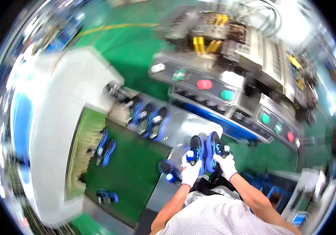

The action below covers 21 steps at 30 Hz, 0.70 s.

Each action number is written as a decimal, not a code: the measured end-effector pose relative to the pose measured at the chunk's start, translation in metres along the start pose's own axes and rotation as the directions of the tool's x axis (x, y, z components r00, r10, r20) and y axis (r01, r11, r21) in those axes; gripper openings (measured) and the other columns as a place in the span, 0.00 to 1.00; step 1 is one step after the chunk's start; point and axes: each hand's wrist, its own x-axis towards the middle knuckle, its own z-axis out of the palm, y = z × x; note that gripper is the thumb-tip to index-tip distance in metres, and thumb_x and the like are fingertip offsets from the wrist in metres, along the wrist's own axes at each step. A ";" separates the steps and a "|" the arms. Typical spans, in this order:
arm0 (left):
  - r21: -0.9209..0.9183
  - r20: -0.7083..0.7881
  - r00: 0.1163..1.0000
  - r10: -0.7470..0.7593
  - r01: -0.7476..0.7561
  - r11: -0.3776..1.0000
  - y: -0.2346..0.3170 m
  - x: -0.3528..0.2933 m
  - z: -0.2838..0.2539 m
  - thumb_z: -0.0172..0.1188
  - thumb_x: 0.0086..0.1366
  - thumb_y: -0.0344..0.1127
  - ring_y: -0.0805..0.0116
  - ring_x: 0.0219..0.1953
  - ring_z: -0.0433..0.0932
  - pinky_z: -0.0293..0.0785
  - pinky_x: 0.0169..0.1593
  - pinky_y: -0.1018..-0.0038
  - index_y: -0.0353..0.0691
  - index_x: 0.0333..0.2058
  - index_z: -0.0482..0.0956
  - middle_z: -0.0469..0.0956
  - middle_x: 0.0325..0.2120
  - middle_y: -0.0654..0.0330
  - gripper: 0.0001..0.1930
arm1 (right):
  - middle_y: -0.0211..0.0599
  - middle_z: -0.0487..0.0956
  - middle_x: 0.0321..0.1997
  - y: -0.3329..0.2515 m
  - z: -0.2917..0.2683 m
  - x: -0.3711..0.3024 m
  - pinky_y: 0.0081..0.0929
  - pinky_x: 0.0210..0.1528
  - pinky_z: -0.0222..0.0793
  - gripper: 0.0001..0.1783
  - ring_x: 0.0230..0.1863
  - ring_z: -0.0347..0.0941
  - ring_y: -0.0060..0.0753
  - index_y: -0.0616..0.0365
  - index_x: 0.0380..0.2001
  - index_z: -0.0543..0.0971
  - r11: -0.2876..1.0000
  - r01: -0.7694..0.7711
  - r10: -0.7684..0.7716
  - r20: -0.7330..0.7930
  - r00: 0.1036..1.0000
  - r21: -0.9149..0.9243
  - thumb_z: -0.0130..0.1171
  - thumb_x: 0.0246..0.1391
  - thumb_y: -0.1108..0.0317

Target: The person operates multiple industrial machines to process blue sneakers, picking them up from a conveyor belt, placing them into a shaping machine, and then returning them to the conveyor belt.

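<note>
A left shoe (197, 149), black with a blue sole, is grasped near its rear end by the gloved left hand (191, 171), and a matching right shoe (214, 145) is grasped likewise by the gloved right hand (226, 166); the fingers of both hands seem to be closed around them. The pair is held in front of the body at the end of a grey bench (183, 127), though whether any weight is taken by the bench cannot be told. Both toes are pointed away from the body, so the shoes lie straight ahead of the fingers, long axes nearly parallel, blue soles turned toward each other. A loose shoe (168, 167) lies just beside the left hand and well apart from the right. Three shoes (147, 116) are lined up farther left along the bench, and more shoes (106, 152) are seen on a green surface (132, 172). No brand or label can be read: the pale mark on the right shoe is blurred, as are the markings on the machine (250, 47) ahead
</note>
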 end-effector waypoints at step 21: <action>-0.174 0.981 -0.174 0.082 -0.621 0.764 0.108 -0.367 0.497 0.70 0.56 0.27 0.64 0.56 0.75 0.72 0.60 0.69 0.33 0.65 0.62 0.75 0.55 0.49 0.39 | 0.57 0.78 0.56 0.278 -0.400 -0.305 0.44 0.63 0.67 0.51 0.58 0.75 0.48 0.64 0.66 0.65 0.619 0.030 0.784 -0.615 -0.081 0.785 0.74 0.47 0.45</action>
